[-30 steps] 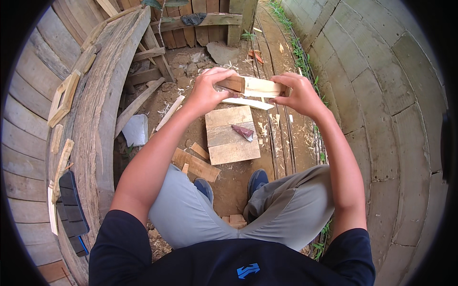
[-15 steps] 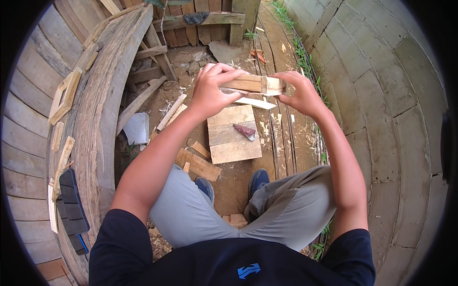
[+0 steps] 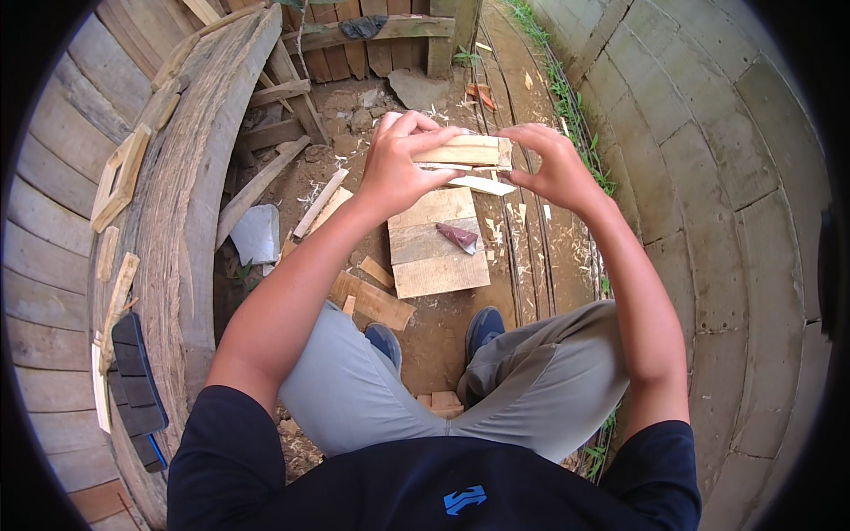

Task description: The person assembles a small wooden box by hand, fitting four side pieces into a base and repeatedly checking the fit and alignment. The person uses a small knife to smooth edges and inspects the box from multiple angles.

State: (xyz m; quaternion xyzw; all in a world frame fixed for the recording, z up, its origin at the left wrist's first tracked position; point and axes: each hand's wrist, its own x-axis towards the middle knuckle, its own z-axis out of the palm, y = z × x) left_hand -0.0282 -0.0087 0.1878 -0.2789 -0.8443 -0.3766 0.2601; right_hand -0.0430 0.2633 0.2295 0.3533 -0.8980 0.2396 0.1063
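Out in front of me, above a square board, is a short piece of pale wood [image 3: 462, 152], its long side turned toward me. My left hand [image 3: 398, 164] is closed on its left end, fingers over the top and thumb beneath. At the right end, my right hand [image 3: 558, 168] curves in a pinch, with fingertips at the upper corner and thumb near the lower one. The far side of the wood is hidden. On the square wooden board [image 3: 434, 274] below lies a folded piece of reddish-brown sandpaper [image 3: 458, 237].
A rough timber bench [image 3: 186, 195] along the left bears a small wooden frame [image 3: 121, 177], wood strips and a dark phone [image 3: 137, 372]. Offcuts [image 3: 376, 301] and shavings lie on the dirt floor. A block wall [image 3: 708, 195] rises at the right.
The piece of wood has turned, showing a paler side, and its right end has shifted slightly left. My right fingers have slid toward its very end.
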